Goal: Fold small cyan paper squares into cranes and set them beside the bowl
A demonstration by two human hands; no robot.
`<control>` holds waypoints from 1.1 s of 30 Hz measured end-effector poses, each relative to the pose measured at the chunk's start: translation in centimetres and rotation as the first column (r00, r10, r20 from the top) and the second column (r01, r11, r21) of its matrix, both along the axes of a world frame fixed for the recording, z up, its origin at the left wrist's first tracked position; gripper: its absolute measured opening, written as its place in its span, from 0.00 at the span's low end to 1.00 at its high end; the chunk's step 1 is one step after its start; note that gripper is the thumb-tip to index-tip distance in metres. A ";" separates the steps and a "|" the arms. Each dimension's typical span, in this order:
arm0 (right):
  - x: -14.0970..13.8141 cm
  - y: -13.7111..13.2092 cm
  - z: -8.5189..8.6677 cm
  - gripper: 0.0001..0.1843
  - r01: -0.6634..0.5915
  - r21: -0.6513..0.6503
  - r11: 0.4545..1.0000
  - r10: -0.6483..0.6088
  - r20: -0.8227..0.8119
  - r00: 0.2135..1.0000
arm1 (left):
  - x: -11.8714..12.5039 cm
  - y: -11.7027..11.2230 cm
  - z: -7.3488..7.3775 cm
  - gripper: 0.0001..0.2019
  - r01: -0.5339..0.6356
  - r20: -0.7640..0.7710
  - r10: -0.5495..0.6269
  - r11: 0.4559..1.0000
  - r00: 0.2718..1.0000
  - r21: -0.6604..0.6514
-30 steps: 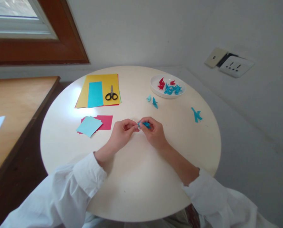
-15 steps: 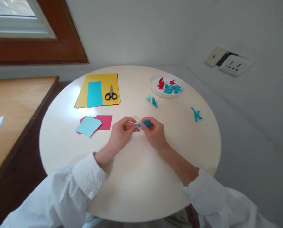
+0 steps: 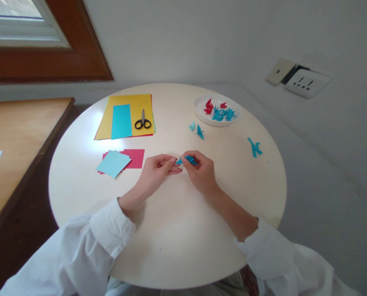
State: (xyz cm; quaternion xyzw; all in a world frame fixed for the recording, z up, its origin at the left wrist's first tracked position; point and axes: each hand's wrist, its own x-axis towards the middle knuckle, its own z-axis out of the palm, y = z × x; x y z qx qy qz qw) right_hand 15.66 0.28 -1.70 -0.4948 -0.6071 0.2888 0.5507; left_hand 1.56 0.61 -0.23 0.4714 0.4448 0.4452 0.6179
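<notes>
A small blue origami crane is held above the middle of the round table, partly hidden by fingers. My right hand is closed on its body, thumb in front and fingers behind. At the crane's pointed left end, the thumb and forefinger of my left hand pinch together, while the lower fingers reach underneath. Beyond my hands lie a blue paper crane and a pale blue folded piece. Several red and blue folded cranes sit in a white dish at the back right.
Black-handled scissors and a blue paper strip rest on yellow sheets. Pale blue squares overlap red paper at the left. Blue scraps lie near the right edge of the white table.
My left hand's thumb and forefinger have shifted slightly left along the crane, baring more of its pointed end. My right hand keeps its hold. The view has shifted slightly.
</notes>
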 end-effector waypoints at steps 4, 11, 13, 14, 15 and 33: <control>0.0 0.0 -0.1 0.03 -0.012 0.005 1.000 0.012 0.006 1.000 | -0.1 0.1 -0.2 0.16 0.078 -0.026 -0.078 0.997 0.997 -0.009; -0.1 0.1 0.1 0.03 -0.034 0.019 0.999 0.034 0.019 0.999 | 0.0 0.0 0.2 0.14 0.078 -0.146 -0.069 0.995 0.987 0.058; -0.1 0.0 0.1 0.03 -0.038 0.022 0.999 0.037 0.024 0.999 | 0.0 0.0 0.1 0.14 0.073 -0.174 -0.057 0.994 0.983 0.083; -0.1 0.0 0.2 0.03 -0.039 0.023 0.999 0.038 0.026 0.999 | -0.1 0.0 0.0 0.14 0.071 -0.188 -0.052 0.993 0.981 0.097; -0.1 0.0 0.2 0.03 -0.039 0.025 0.999 0.038 0.028 0.999 | -0.1 0.1 0.0 0.14 0.071 -0.201 -0.048 0.991 0.978 0.110; -0.1 0.0 -0.2 0.03 -0.063 0.052 0.997 0.060 0.066 0.996 | 0.1 -0.1 0.3 0.15 0.115 -0.246 -0.082 0.986 0.966 0.120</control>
